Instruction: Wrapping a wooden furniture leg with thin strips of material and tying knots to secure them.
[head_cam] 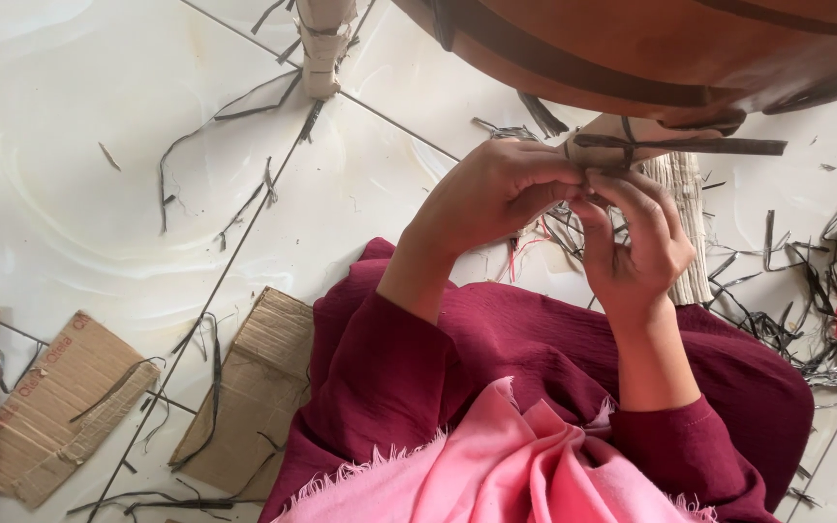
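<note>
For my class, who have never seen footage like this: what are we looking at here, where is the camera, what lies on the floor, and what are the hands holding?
There is one picture, from a camera worn on a person's head, looking down at their own two bare hands. The left hand and right hand meet and pinch a thin dark strip beside a pale wrapped leg of a brown wooden piece of furniture. Dark red sleeves and a pink cloth fill the lower part. On the white tiled floor lie loose dark strips and torn cardboard pieces.
</note>
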